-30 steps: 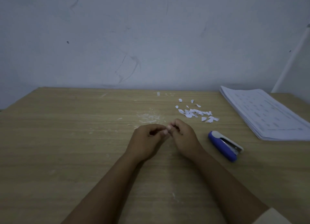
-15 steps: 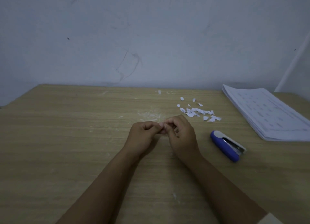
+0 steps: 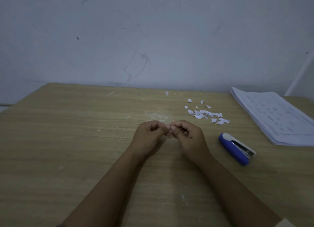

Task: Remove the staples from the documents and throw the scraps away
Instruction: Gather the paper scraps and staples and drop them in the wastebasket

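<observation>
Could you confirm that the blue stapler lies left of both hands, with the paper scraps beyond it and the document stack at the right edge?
Not quite: in the head view the blue stapler lies right of both the left hand and the right hand. The paper scraps beyond it and the document stack at the right edge are as you say.

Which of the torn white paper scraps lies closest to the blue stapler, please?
The torn white paper scrap at the cluster's near right end, facing the blue-and-white stapler; all the others lie farther left or farther back.
</observation>
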